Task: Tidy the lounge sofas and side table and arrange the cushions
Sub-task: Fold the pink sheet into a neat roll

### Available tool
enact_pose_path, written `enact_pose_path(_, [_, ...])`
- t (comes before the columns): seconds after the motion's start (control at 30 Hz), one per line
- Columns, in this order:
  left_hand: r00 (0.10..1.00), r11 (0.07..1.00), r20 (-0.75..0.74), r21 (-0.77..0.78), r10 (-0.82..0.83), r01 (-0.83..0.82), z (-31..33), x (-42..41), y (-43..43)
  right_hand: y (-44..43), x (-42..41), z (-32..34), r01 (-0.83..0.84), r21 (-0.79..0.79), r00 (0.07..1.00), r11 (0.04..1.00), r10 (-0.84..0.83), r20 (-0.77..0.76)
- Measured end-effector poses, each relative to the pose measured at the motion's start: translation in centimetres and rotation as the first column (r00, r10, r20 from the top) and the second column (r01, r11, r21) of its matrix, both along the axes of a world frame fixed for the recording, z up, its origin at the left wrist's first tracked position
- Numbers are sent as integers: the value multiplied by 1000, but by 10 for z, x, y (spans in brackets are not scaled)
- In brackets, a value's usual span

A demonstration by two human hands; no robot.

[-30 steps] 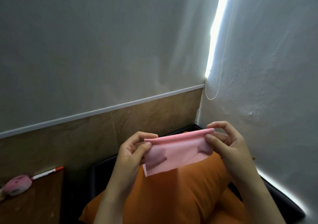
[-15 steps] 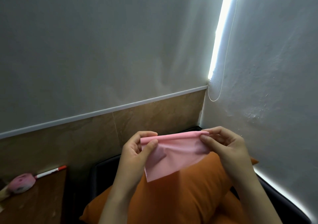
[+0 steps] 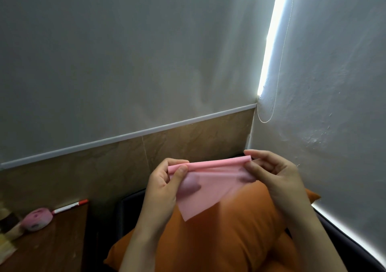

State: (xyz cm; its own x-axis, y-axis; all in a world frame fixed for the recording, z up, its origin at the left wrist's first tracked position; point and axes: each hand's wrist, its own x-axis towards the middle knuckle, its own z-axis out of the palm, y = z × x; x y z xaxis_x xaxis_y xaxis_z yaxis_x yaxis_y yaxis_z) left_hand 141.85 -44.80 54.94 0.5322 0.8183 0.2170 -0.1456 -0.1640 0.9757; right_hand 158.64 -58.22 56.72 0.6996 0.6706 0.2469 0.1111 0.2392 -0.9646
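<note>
While the left hand (image 3: 165, 186) and right hand (image 3: 275, 177) each pinch an end of the one pink cloth (image 3: 208, 188), thumbs clamped on its rolled top edge, it hangs above an orange cushion (image 3: 219, 236); one marker (image 3: 69, 207) sits on the counter (image 3: 52, 248).

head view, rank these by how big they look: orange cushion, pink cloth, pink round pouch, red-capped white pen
1. orange fabric cushion
2. thin pink cloth, held nearer the camera, so its true size is unsure
3. round pink pouch
4. white pen with red cap, about as long as the pouch but far thinner
</note>
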Motion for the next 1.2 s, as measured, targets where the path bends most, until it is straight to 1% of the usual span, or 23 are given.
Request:
enact_pose_path(0.1, [1000, 999, -14, 33, 17, -16, 0, -1, 0, 1, -1, -1, -16, 0, 1000, 1000, 16, 8])
enact_pose_path(0.2, [1000, 999, -30, 49, 3, -1, 0, -3, 0, 0, -1, -3, -50, -20, 999, 999, 51, 19])
enact_pose_path(0.33, [999, 997, -49, 65, -25, 28, -2, -7, -1, -3, -1, -5, -55, -55, 996, 997, 59, 61])
enact_pose_path(0.47, [998, 996, -55, 78, -30, 34, -1, -9, -4, -5, -2, -9, -97, -87, 995, 992, 99, 27])
enact_pose_path(0.6, [996, 993, -60, 90, -72, 77, 0, -11, -4, -10, -2, -10, -79, -99, 994, 992, 87, 73])
enact_pose_path(0.73, [995, 991, -10, 83, -102, 103, 4, -13, -6, -14, -6, -7, -102, -38, 992, 994, 105, 74])
enact_pose_path(0.87, [993, 987, -23, 116, -112, 114, 5, -16, -3, -15, -9, -8, -89, -12, 987, 996, 90, 136])
enact_pose_path(0.97, [990, 987, -8, 73, -143, 143, 3, -20, -1, -15, -8, -10, -120, 2, 980, 993, 118, 163])
enact_pose_path(1.1, [983, 983, 41, -44, -178, 180, 1, -26, 2, -15, -6, -13, -148, 61, 988, 987, 146, 47])
enact_pose_path(1.2, [976, 976, 30, -30, -214, 215, -1, -30, 4, -13, -4, -18, -116, 30, 993, 993, 116, -13])
